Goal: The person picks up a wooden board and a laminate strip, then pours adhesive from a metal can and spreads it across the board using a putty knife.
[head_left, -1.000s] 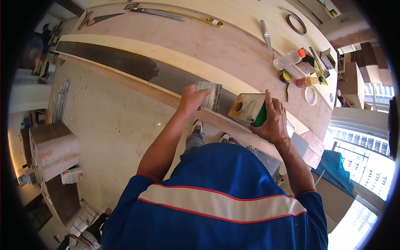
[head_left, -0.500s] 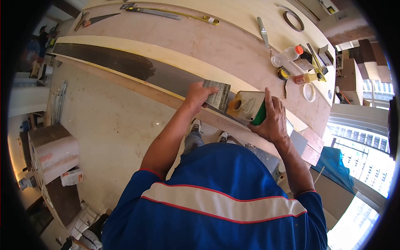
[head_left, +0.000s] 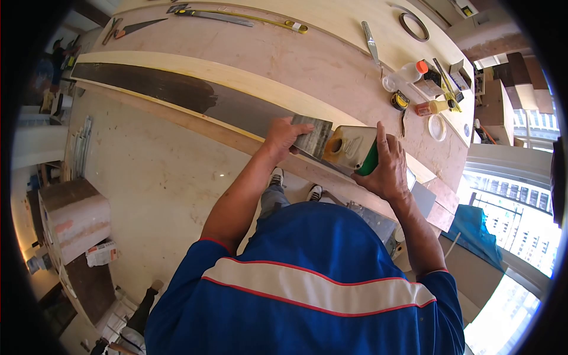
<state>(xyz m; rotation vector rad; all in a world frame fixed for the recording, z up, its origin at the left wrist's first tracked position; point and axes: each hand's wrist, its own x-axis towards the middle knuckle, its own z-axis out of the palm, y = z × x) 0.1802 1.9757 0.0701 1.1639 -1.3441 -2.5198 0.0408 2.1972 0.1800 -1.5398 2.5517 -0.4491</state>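
My left hand [head_left: 283, 136] grips a flat rectangular scraper [head_left: 313, 137] with a grey, streaked face, thumb on top. My right hand [head_left: 387, 164] is wrapped round the far side of a rectangular tin can [head_left: 355, 144] with green on its side. The can is tilted, its round opening stained brown and facing the scraper, whose edge is right at the can's rim. Beneath both runs a long narrow strip [head_left: 248, 115], grey in the middle, with a dark brown coated stretch [head_left: 148, 83] toward the left.
On the workbench [head_left: 266, 53] lie a handsaw [head_left: 140, 28], a putty knife [head_left: 370, 41], a tape roll [head_left: 414, 27], a tape measure [head_left: 400, 100], a clear bottle with an orange cap [head_left: 413, 71] and a small bottle [head_left: 433, 107]. A box-like cabinet [head_left: 74, 219] stands left; a person [head_left: 133, 337] is at lower left.
The scraper has moved slightly right, closer to the can, whose opening now shows more from above. At lower left, more of the other person has come into view.
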